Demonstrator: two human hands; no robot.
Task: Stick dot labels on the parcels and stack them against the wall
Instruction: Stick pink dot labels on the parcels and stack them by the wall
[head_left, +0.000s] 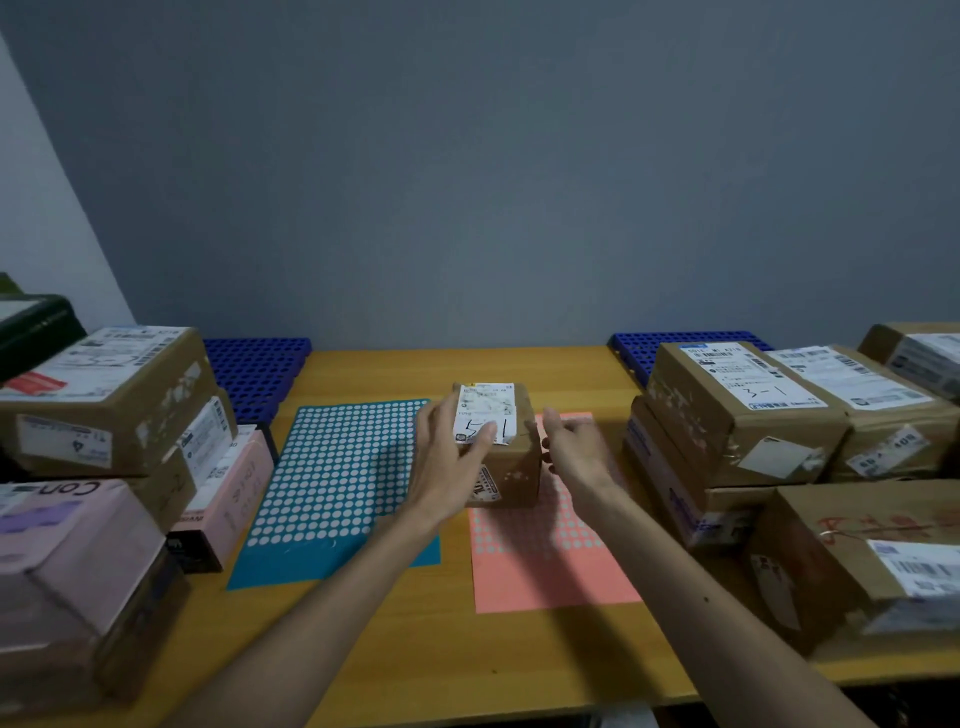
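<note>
Cardboard, brown and scuffed: the small parcel (506, 467) stands at the centre of the yellow counter (415, 649), well short of the grey wall (467, 182), with its base over the far left corner of the pink dot-label sheet (545, 566) and just beside the teal dot-label sheet (332, 493). A white shipping label (485, 410) with handwritten marks covers its top. Your left hand (452, 457) lies released against the parcel's left face, fingers straight and reaching up over the top edge so that one fingertip rests on the shipping label. Your right hand (571, 447) is at the parcel's right side, fingers relaxed and holding nothing; it is blurred, and you cannot tell whether the thumb touches the cardboard. Both sheets lie flat on the counter, side by side, the teal one to your left with rows of white dots, the pink one to your right with paler dots. To your left, a stack of brown parcels (104, 410) sits behind pink boxes (78, 551); to your right, a second stack of labelled parcels (737, 415) has one top marked "3-1". Blue perforated mats (254, 374) lie against the wall behind the stacks on either side
</note>
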